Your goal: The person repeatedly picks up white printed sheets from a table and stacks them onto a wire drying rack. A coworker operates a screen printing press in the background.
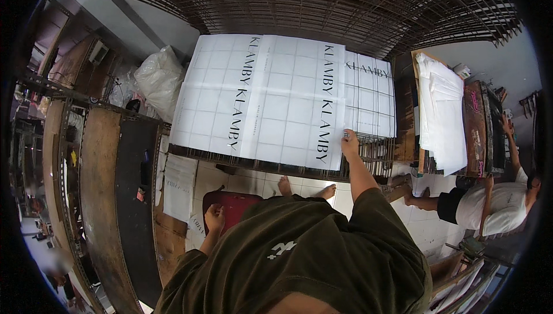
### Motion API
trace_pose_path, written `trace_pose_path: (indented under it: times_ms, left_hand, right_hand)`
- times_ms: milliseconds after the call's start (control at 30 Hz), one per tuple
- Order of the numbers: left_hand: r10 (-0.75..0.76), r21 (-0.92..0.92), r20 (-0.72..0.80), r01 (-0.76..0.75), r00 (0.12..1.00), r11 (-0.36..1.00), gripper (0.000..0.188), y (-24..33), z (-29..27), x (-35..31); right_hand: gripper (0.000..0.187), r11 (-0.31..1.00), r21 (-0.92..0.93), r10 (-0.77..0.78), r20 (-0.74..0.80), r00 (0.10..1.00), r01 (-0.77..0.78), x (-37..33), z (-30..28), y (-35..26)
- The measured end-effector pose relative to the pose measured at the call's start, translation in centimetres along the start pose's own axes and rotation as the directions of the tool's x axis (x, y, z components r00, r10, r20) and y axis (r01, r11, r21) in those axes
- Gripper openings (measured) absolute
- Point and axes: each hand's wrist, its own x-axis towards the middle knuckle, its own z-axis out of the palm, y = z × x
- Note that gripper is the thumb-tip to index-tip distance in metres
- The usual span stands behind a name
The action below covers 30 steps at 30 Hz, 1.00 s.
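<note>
Printed white sheets (288,101) with large dark lettering lie side by side on a wire drying rack (371,164) in front of me. Another white sheet (374,98) at their right shows beneath dark wires. My right hand (349,143) is closed at the rack's front edge, by the near right corner of the sheets. Whether its fingers pinch the sheet or a wire is too small to tell. My left hand (215,218) hangs low at my side, fingers curled with nothing seen in them, above a red stool seat (231,209).
Raised wire racks (299,3) hang over the far side. At right, a white paper stack (440,112) lies on a board, and a co-worker (489,204) reaches toward a dark frame. Long boards (101,176) stand at left, near a plastic bag (160,81).
</note>
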Motion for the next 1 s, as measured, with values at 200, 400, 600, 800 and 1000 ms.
trace_pose_path:
  times_ms: [200, 400, 600, 800, 1000]
  left_hand:
    - [-0.041, -0.050, 0.028, 0.042, 0.999, 0.998, 0.019, -0.4, 0.3, -0.4]
    - [-0.053, -0.040, -0.013, 0.052, 0.999, 0.998, 0.020, -1.6, 0.8, -1.1]
    - [-0.057, -0.009, -0.019, 0.057, 0.998, 0.998, 0.021, -1.3, 0.6, -1.7]
    - [-0.039, 0.034, 0.006, 0.039, 0.999, 0.999, 0.024, 0.1, 1.2, -0.6]
    - [0.150, -0.076, 0.087, -0.144, 0.985, 0.987, 0.021, 0.1, 4.0, 0.6]
  right_hand:
    - [0.037, 0.994, 0.025, -0.107, -0.039, 0.993, 0.108, 0.8, 0.6, 1.2]
    - [0.038, 0.999, 0.002, -0.034, 0.011, 0.999, 0.034, 0.2, 0.4, 0.3]
    - [0.040, 0.999, 0.019, -0.044, 0.016, 0.999, 0.043, 0.7, 0.6, 0.9]
    - [0.040, 0.988, -0.014, -0.152, -0.060, 0.987, 0.151, 0.1, -0.2, 1.8]
    - [0.040, 0.953, 0.294, -0.014, -0.212, 0.977, 0.077, -3.3, -6.2, 2.1]
